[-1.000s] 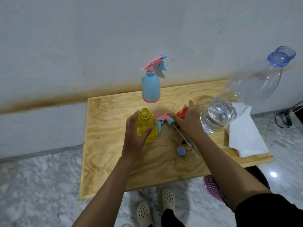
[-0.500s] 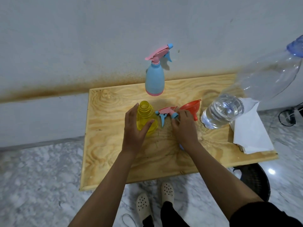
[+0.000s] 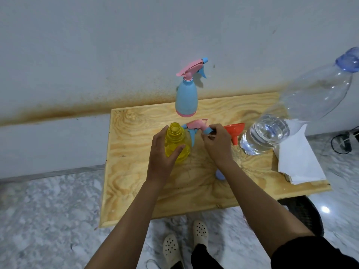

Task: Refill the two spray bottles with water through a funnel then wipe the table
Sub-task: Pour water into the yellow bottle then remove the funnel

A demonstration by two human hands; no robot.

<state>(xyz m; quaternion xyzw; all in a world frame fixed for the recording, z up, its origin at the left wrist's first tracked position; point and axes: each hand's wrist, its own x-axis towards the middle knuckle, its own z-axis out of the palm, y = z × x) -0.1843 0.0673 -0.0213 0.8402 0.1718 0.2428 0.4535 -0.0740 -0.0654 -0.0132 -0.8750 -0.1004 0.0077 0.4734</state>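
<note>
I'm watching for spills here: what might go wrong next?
The tall water bottle stands near the right hand, which holds the spray head; a sideways bump might topple it onto the white paper. The yellow bottle is open-necked, held only by the left hand; a knock might tip it.

grey wall (image 3: 116,45) up back, a brown stain (image 3: 58,113) streaking across it. marble floor (image 3: 48,210) below, cream clogs (image 3: 172,247) planted there, black cable (image 3: 344,145) far right, dark basket (image 3: 307,212) low right.

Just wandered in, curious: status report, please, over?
Left hand grips uncapped yellow bottle. Right hand pinches pink sprayer head. Orange funnel on table, bottle mouth clear.
</note>
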